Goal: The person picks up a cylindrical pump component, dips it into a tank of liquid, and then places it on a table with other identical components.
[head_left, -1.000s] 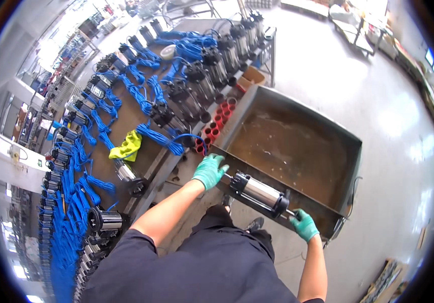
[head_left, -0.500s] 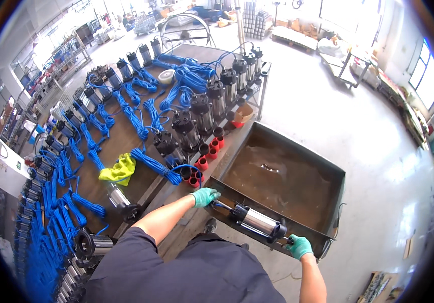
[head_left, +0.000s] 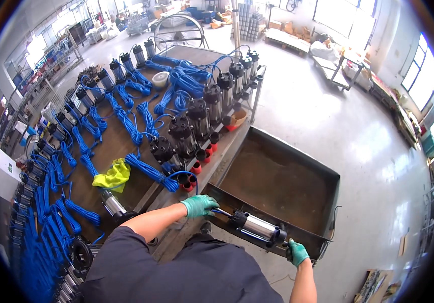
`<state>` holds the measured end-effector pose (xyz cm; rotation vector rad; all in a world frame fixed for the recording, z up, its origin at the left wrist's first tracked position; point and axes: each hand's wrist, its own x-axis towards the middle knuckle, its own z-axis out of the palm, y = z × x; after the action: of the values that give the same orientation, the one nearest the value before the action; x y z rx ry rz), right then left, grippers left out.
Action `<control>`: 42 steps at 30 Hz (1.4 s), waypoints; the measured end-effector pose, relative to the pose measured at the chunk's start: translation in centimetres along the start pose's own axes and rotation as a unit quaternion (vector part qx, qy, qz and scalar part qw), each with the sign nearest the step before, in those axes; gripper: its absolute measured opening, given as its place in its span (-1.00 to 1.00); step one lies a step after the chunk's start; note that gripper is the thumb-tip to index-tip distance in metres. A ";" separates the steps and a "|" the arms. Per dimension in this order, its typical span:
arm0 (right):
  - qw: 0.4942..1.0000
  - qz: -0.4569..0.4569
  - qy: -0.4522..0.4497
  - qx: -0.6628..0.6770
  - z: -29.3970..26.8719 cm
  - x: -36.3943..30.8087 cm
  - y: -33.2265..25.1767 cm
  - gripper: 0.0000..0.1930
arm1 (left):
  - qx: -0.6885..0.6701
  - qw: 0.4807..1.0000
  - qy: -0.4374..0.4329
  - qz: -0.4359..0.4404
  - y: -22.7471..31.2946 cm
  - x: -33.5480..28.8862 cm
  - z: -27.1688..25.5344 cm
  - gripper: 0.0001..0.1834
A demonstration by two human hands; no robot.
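A submersible pump [head_left: 261,226], a shiny steel cylinder with black ends, lies nearly level over the near edge of a metal water tank [head_left: 297,160]. Its left end tapers into a thin cable or rod, and around this my left hand [head_left: 199,206], in a green glove, is closed. On the pump's other end, my gloved right hand [head_left: 297,252] grips a short dark fitting, partly hidden by the fingers. From the bench a blue cable [head_left: 184,173] loops down toward my left hand; whether it joins the pump I cannot tell.
Left of the tank stands a bench [head_left: 131,146] with rows of upright pumps [head_left: 198,117] and coiled blue cables. Red-and-black sleeves [head_left: 197,167] line its near edge, beside a yellow cloth [head_left: 112,175]. A cart [head_left: 339,76] stands farther right.
The whole view has shifted slightly. Ripples on the tank's water have calmed. Both hands keep their grip, and the pump stays over the tank's near edge.
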<state>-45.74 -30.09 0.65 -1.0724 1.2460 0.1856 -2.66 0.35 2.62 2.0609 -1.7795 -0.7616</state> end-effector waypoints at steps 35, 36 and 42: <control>0.991 -0.129 -0.026 0.022 2.5 -2.8 -2.3 -0.71 | -0.181 0.980 0.072 -0.030 -1.0 0.5 1.2 -0.57; 0.987 -0.132 -0.023 0.084 2.5 -2.6 -1.8 -0.72 | -0.279 0.942 0.014 -0.184 0.2 1.4 0.2 -0.56; 0.981 -0.084 -0.008 0.176 2.3 -1.4 -1.8 -0.79 | -0.491 0.782 0.008 -0.384 0.6 2.5 1.0 -0.55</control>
<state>-43.62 -28.77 2.65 -0.8592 1.1170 -0.1524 -3.55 -2.13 1.64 1.8583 -0.1978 -1.4493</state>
